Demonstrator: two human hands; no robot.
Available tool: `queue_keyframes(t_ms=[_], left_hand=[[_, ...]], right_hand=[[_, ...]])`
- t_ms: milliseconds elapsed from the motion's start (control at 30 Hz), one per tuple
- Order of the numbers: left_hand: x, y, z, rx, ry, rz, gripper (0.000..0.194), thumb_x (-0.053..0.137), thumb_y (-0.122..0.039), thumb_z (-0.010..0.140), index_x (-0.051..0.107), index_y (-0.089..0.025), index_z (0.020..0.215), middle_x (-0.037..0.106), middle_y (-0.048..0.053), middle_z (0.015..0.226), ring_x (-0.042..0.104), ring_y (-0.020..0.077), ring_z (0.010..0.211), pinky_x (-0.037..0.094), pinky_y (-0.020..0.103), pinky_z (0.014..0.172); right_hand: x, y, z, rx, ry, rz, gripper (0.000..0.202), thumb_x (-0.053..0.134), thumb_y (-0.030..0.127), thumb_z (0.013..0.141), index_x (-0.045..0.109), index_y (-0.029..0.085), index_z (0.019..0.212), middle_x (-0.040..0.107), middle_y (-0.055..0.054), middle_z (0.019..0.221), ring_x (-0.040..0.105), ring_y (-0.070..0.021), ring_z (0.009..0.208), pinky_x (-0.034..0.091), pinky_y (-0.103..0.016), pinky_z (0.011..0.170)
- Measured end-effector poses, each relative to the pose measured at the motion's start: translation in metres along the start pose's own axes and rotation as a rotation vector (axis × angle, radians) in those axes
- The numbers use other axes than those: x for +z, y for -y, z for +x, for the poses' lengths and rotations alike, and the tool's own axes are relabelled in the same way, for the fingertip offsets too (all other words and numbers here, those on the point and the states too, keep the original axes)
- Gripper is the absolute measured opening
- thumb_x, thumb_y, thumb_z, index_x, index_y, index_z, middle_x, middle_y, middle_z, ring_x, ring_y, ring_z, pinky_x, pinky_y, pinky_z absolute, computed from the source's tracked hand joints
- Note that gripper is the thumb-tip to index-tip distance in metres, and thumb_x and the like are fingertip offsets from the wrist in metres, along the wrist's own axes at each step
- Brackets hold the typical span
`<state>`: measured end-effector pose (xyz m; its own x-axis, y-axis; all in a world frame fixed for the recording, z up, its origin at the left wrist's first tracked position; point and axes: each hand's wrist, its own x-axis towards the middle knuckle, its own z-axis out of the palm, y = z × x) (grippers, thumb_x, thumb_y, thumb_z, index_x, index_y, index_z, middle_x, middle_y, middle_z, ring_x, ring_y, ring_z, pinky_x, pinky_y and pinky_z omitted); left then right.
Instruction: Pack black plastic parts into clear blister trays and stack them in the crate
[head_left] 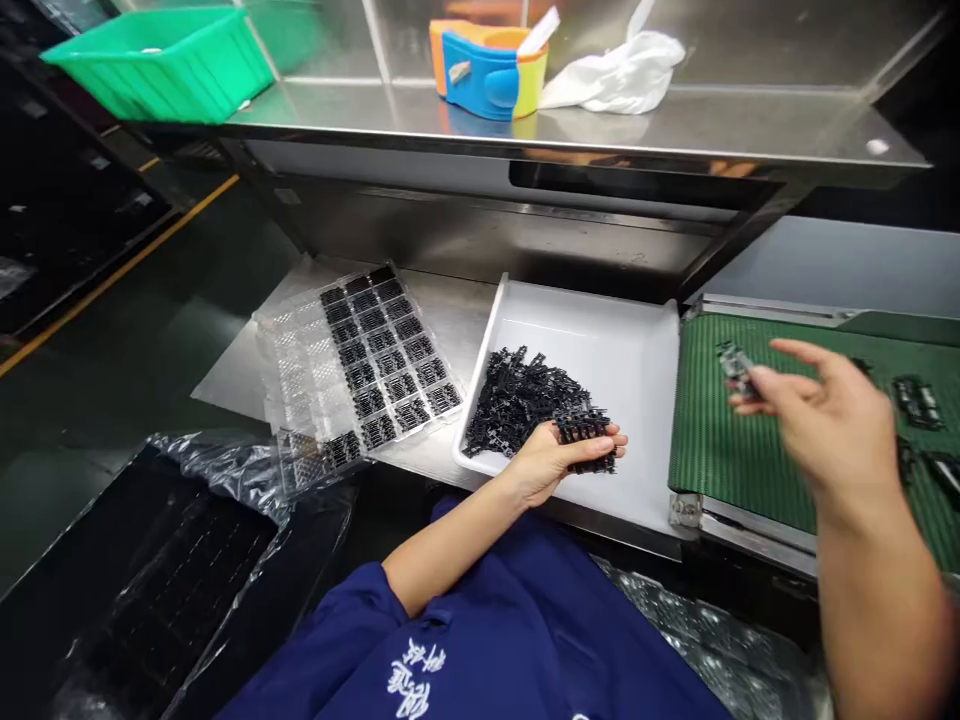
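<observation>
Over the white tray [615, 350], my left hand [551, 460] is closed around a bundle of small black parts [585, 430], thumb across them. A heap of loose black parts [525, 395] lies beside it in the tray's left half. My right hand [817, 400] is above the green conveyor belt [750, 470], pinching a small dark part [735, 365] between thumb and fingers, index finger raised. More black parts [916, 400] lie on the belt at the right, some behind my right wrist.
Left of the tray are clear blister trays [307, 360], partly filled with black parts. A metal shelf [712, 130] above bears a green bin [165, 70], a blue and orange tape dispenser [487, 75] and a white bag [630, 75]. A plastic-lined black container [165, 590] stands lower left.
</observation>
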<state>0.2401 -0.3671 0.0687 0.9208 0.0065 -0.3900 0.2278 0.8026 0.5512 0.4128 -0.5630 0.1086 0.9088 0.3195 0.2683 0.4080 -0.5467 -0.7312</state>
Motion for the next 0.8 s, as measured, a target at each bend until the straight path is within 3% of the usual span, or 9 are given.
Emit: queue_keyframes(t_ms=[33,100,200,367,500,633,800], left_hand=[[0.0,0.0,0.0,0.011,-0.004,-0.008,0.053,0.096,-0.035,0.051,0.076,-0.012,0.095,0.077,0.009,0.094,0.072,0.0189,0.086,0.048,0.04,0.099],[0.001,0.001,0.0,0.032,-0.007,-0.016,0.054,0.096,-0.036,0.05,0.076,-0.012,0.094,0.076,0.008,0.093,0.071,0.0186,0.085,0.049,0.039,0.098],[-0.001,0.0,-0.004,0.053,-0.029,-0.011,0.055,0.096,-0.039,0.05,0.076,-0.012,0.094,0.076,0.007,0.093,0.07,0.0187,0.086,0.049,0.037,0.094],[-0.01,-0.005,-0.014,-0.033,0.036,0.062,0.056,0.094,-0.038,0.054,0.076,-0.013,0.101,0.076,0.01,0.098,0.07,0.021,0.092,0.051,0.035,0.09],[-0.015,-0.009,-0.021,-0.077,0.096,0.058,0.054,0.092,-0.036,0.057,0.075,-0.016,0.104,0.076,0.009,0.098,0.072,0.0205,0.091,0.054,0.033,0.087],[-0.024,-0.014,-0.029,-0.064,0.059,0.028,0.043,0.088,-0.032,0.063,0.076,-0.018,0.101,0.075,0.009,0.102,0.072,0.0202,0.09,0.056,0.034,0.086],[-0.042,-0.029,-0.043,-0.02,0.042,0.019,0.046,0.089,-0.033,0.063,0.075,-0.017,0.104,0.075,0.01,0.105,0.071,0.0204,0.091,0.056,0.033,0.083]], right_hand=[[0.009,0.016,-0.022,0.029,0.06,0.071,0.048,0.054,0.054,0.095,0.057,0.027,0.134,0.074,-0.006,0.079,0.069,-0.0235,0.062,0.058,-0.042,0.063],[0.026,0.043,-0.062,0.029,0.149,0.121,0.039,0.061,0.052,0.092,0.069,0.027,0.12,0.074,-0.005,0.081,0.068,-0.0224,0.062,0.059,-0.04,0.061],[0.042,0.063,-0.094,-0.154,0.187,0.048,0.031,0.055,0.047,0.096,0.073,0.029,0.114,0.074,-0.006,0.098,0.07,-0.0232,0.081,0.058,-0.04,0.074],[0.036,0.061,-0.083,-0.511,0.363,-0.072,0.041,0.064,0.058,0.088,0.068,0.029,0.117,0.063,-0.01,0.133,0.063,-0.032,0.118,0.055,-0.049,0.096],[0.035,0.058,-0.074,-0.47,0.501,0.048,0.053,0.071,0.052,0.086,0.055,0.029,0.131,0.061,-0.008,0.14,0.064,-0.0294,0.12,0.056,-0.046,0.101],[0.051,0.057,-0.079,-0.439,0.464,0.154,0.075,0.078,0.048,0.08,0.045,0.033,0.145,0.06,-0.006,0.142,0.06,-0.0319,0.126,0.048,-0.053,0.112],[0.075,0.072,-0.076,-0.513,0.501,0.189,0.077,0.079,0.044,0.081,0.042,0.034,0.148,0.06,-0.005,0.141,0.061,-0.0317,0.125,0.05,-0.053,0.11]])
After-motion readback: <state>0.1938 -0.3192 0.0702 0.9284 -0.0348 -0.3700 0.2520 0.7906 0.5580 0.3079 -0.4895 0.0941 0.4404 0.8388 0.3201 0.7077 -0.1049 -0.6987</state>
